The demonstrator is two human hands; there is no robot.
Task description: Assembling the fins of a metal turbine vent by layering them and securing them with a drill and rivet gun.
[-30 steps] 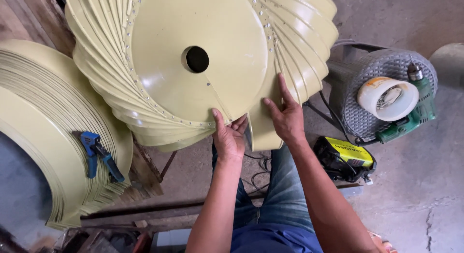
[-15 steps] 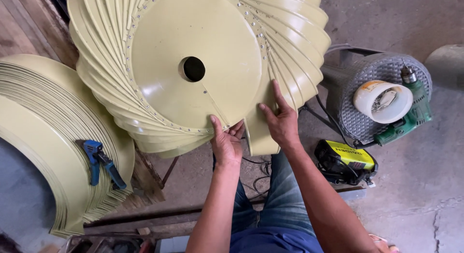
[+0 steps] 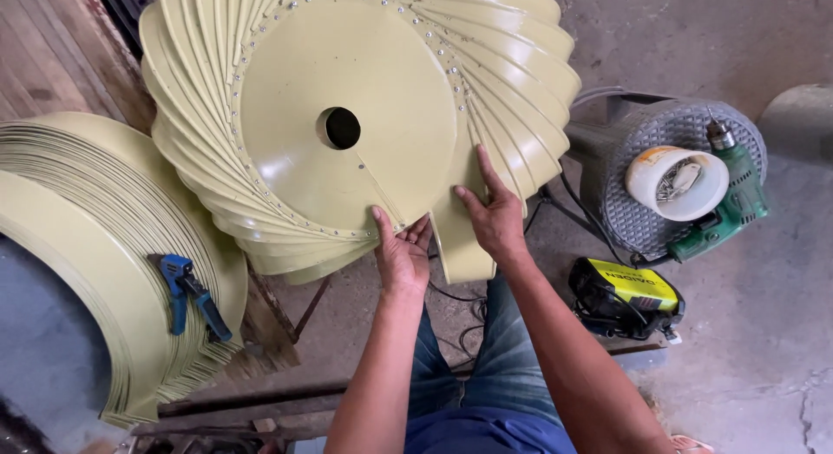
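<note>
A loose blade (image 3: 464,246) (pale green) is pinched at the vaned disc's (image 3: 347,133) lower rim by the left hand (image 3: 401,254); it is pressed flat by the open right hand (image 3: 496,218), steadying it.

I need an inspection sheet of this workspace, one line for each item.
Surface: grey concrete floor, cracked at lower right.
Job's things: cream vane wheel; one loose vane at its lower edge.
Clutter: blue pliers on stacked vanes; green drill and cup on a mesh drum; yellow box.
Grips: left hand at the disc rim; right hand flat on the vane.
Cables: black cable on floor.
Surroundings: wooden planks.
</note>
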